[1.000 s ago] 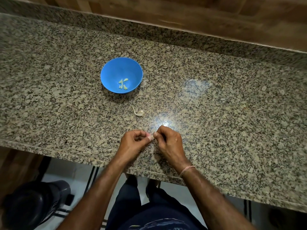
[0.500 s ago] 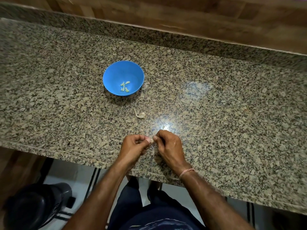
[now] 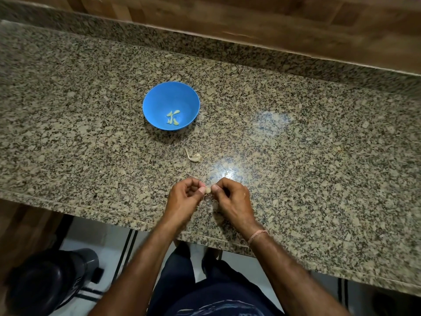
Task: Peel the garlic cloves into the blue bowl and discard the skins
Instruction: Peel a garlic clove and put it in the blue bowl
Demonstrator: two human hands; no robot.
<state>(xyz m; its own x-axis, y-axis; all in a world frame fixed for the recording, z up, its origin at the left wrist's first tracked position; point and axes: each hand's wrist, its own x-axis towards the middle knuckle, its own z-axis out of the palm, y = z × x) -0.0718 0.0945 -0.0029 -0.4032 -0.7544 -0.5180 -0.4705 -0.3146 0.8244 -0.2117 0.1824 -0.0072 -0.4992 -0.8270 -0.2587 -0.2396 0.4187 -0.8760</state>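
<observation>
**Clove pinched between both hands, bowl ahead and to the left**

Garlic clove sits at the near edge of the countertop, caught between the two hands. The left hand has its fingers curled and pinches the clove from one side with thumb and forefinger. The right hand is curled the same way and pinches it from the other side. The clove appears to lie crosswise, end to end between the two thumbs, though it is too small to be sure, and how much skin remains on it cannot be told.

The blue bowl stands further from the person, forward and to the left of the hands, well apart from them. It holds a few peeled cloves in its bottom. The left hand is the nearer one to it, so the drop is probably a forward, leftward reach from that side.

A curl of loose skin lies on the countertop between the hands and the bowl, just right of the straight path and flat enough not to block a hand passing above it. Nothing else stands in that path. A dark container, possibly a bin for the skins, stands on the floor below the counter's edge to the person's left. A thin band circles the right wrist.
</observation>
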